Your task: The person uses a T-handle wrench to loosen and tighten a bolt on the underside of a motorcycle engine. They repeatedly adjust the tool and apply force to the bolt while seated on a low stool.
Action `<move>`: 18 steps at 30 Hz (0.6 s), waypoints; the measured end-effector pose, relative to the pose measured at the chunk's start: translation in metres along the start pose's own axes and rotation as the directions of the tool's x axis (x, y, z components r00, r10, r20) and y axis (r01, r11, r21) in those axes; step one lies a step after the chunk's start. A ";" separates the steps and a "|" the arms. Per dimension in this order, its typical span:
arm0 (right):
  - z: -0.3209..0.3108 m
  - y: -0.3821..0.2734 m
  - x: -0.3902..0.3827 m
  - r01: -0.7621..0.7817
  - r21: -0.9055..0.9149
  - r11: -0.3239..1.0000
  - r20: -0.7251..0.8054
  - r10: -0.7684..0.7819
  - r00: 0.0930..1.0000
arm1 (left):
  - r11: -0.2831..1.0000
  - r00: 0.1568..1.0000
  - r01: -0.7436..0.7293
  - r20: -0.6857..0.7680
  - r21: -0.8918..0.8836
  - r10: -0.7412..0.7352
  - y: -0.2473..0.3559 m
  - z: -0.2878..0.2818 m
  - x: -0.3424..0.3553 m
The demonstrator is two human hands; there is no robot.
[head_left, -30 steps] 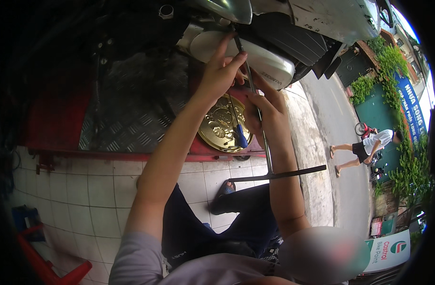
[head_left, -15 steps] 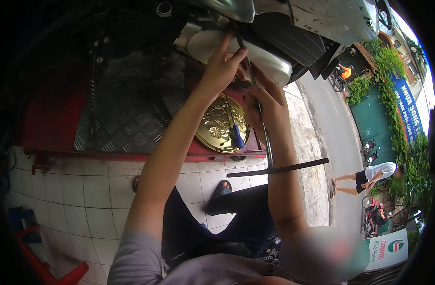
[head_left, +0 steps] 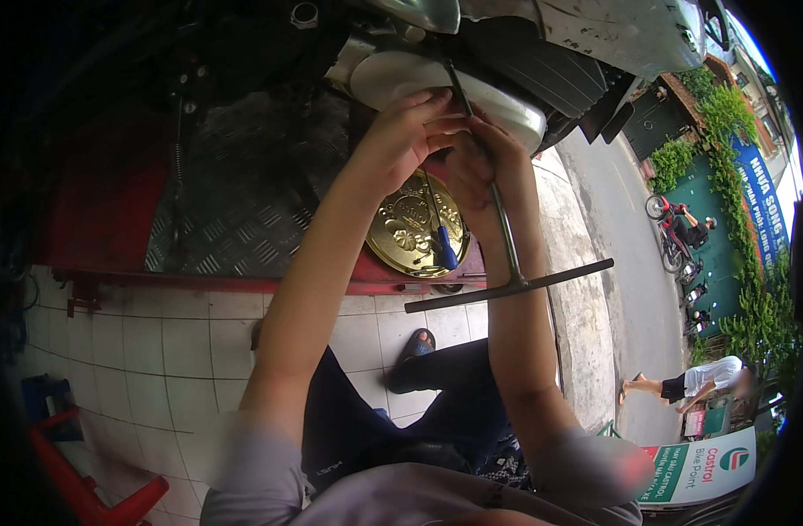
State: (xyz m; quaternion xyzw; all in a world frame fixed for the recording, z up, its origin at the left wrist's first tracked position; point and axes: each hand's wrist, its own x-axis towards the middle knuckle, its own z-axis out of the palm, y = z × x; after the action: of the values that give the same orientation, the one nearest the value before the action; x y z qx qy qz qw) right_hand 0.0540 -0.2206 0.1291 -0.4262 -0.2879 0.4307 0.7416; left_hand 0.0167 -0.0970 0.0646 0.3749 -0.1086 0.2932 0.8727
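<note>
A long dark T-handle wrench [head_left: 505,223] slants down from beneath the motorbike, its crossbar lying over my right forearm. My right hand [head_left: 496,162] is closed around the shaft below the silver engine cover [head_left: 419,81]. Beside the shaft, my left hand [head_left: 403,136] has its fingers loosely bent and apart, with the tips reaching to the shaft and close to my right fingers. Whether those tips press on the shaft is hard to see. The wrench's upper end goes up among dark parts, where its tip is hidden.
Below my hands, a round gold tray [head_left: 393,238] holds a blue-handled screwdriver [head_left: 445,250] and small parts. It rests on a red lift bench with a metal tread plate [head_left: 235,193]. A red stool [head_left: 112,504] stands lower left. On the street at right, a person [head_left: 699,379] walks.
My left hand has come down from the upper shaft, its fingers loosening. The wrench's crossbar has turned slightly, and my right hand has shifted up the shaft. Outside, a red motorbike has moved along the street.
</note>
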 end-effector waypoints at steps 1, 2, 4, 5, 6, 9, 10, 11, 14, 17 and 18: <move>0.000 0.000 0.000 -0.026 0.033 0.999 -0.014 0.026 1.000 | 0.999 0.999 0.000 0.050 -0.050 0.003 -0.001 -0.001 0.002; 0.002 -0.001 0.000 -0.049 0.059 0.997 -0.028 0.050 0.998 | 0.994 0.995 0.000 0.104 -0.106 0.011 -0.001 0.000 0.004; 0.004 -0.003 0.000 -0.081 0.119 0.990 -0.031 0.086 0.996 | 0.982 0.995 -0.016 0.092 -0.188 0.034 -0.004 0.003 0.007; 0.002 -0.001 0.001 -0.097 0.152 0.984 -0.015 0.100 0.995 | 0.974 0.996 -0.027 0.081 -0.227 0.047 -0.005 0.003 0.007; 0.001 0.001 0.002 -0.113 0.186 0.976 0.002 0.115 0.993 | 0.975 0.995 -0.037 0.085 -0.219 0.057 -0.008 -0.001 0.011; -0.004 0.007 0.001 -0.109 0.225 0.968 0.098 0.089 0.991 | 0.965 0.992 0.007 0.126 -0.261 0.027 -0.014 -0.012 0.021; -0.005 0.007 -0.002 -0.123 0.204 0.971 0.116 0.101 0.988 | 0.949 0.988 0.063 0.155 -0.309 -0.015 -0.015 -0.015 0.023; -0.008 0.010 -0.004 -0.148 0.156 0.977 0.136 0.127 0.982 | 0.932 0.982 0.115 0.180 -0.343 -0.055 -0.011 -0.016 0.022; -0.036 0.015 -0.017 -0.121 -0.015 0.993 0.308 0.120 0.944 | 0.902 0.994 0.023 -0.086 -0.430 -0.066 -0.012 -0.001 0.023; -0.060 0.017 -0.033 -0.023 -0.092 0.996 0.483 0.064 0.873 | 0.904 0.990 0.045 -0.099 -0.426 -0.096 -0.005 0.005 0.020; -0.062 0.015 -0.037 -0.073 -0.103 0.992 0.481 0.114 0.869 | 0.914 0.992 0.041 -0.097 -0.404 -0.087 -0.003 0.005 0.020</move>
State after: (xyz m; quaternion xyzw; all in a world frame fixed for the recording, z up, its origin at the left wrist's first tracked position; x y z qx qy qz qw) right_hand 0.0799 -0.2735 0.0850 -0.3478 -0.4612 0.5472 0.6057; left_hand 0.0349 -0.0938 0.0742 0.1742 -0.1047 0.2568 0.9448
